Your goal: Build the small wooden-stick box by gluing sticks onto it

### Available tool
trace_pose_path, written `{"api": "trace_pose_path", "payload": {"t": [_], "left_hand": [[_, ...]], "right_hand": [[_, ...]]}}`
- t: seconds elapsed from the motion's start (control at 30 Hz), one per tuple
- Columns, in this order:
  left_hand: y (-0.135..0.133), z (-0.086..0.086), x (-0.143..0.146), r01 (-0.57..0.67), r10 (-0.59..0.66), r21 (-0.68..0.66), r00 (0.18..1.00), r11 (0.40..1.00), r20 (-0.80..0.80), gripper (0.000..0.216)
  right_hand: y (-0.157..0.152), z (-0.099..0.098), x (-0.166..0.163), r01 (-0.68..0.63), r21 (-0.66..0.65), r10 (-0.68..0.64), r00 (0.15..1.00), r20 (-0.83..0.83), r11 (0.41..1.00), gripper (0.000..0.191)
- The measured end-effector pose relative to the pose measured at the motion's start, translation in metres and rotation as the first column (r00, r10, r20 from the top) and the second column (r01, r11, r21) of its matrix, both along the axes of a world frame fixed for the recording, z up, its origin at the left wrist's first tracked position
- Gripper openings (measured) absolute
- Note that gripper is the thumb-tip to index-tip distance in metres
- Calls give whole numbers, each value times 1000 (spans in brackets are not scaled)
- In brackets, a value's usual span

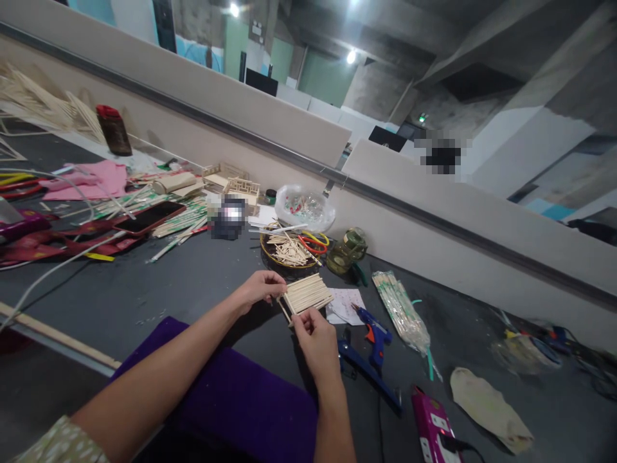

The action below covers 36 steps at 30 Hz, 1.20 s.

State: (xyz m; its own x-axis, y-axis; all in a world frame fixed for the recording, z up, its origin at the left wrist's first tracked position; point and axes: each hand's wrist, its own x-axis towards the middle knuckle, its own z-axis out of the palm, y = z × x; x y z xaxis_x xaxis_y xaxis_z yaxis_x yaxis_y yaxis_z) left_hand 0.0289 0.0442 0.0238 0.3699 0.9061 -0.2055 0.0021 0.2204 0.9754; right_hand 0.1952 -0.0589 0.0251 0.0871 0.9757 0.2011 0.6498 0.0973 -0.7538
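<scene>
A small panel of wooden sticks (308, 292), laid side by side on a stick frame, is held up over the dark table. My left hand (264, 287) pinches its left corner. At the near edge, my right hand (314, 331) closes thumb and fingers on the frame. Just beyond the panel stands a round basket (264, 247) holding loose short sticks (289, 249) and scissors with red and yellow handles (313, 242). A blue glue gun (375, 333) lies to the right of my right hand, near a white paper (345, 305).
Right of the glue gun are a bag of wrapped sticks (401, 308), a magenta power strip (436, 424) and a beige cloth-like piece (489, 408). A green glass jar (346, 251) stands behind. Leftward lie a phone (150, 218), stick bundles and a red-capped bottle (114, 132). A low partition (231, 132) bounds the table.
</scene>
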Motion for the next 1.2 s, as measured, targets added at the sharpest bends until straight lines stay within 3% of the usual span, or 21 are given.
{"api": "trace_pose_path", "payload": {"t": [0.13,0.23,0.33,0.43,0.63,0.77,0.87,0.93,1.03,1.1,1.2], "left_hand": [[-5,-1,4,-41,41,9,999,999,23,35],[-8,-1,5,-69,69,17,997,997,22,35],[-9,-1,6,-73,72,23,997,997,28,35],[-8,-2,6,-88,87,41,996,995,33,33],[2,-2,-6,-199,196,30,977,979,82,27],[8,-2,-14,-182,181,12,981,983,77,24],[10,-5,-15,-157,156,23,986,987,57,24],[11,-7,-15,-158,156,49,987,986,48,25],[13,-11,-16,-164,164,139,986,977,9,24],[15,-13,-18,-154,171,227,984,962,-55,22],[16,-16,-20,-134,200,353,967,926,-157,17]], "right_hand": [[0,1,3,12,-8,-12,1000,-11,1000,26],[4,0,12,143,59,-138,988,-71,988,26],[11,-6,22,281,168,-268,958,-99,945,45],[17,-14,30,267,138,-250,959,-132,954,61],[8,-15,36,304,88,-292,948,-128,948,51],[6,-1,34,229,143,-252,954,165,963,32],[18,14,27,64,228,-156,897,414,972,25],[28,22,20,-64,201,-67,810,582,977,21],[41,29,9,-147,108,9,629,777,983,19],[45,30,5,-158,77,21,541,841,984,16],[48,34,6,-179,52,41,479,877,982,12]]}}
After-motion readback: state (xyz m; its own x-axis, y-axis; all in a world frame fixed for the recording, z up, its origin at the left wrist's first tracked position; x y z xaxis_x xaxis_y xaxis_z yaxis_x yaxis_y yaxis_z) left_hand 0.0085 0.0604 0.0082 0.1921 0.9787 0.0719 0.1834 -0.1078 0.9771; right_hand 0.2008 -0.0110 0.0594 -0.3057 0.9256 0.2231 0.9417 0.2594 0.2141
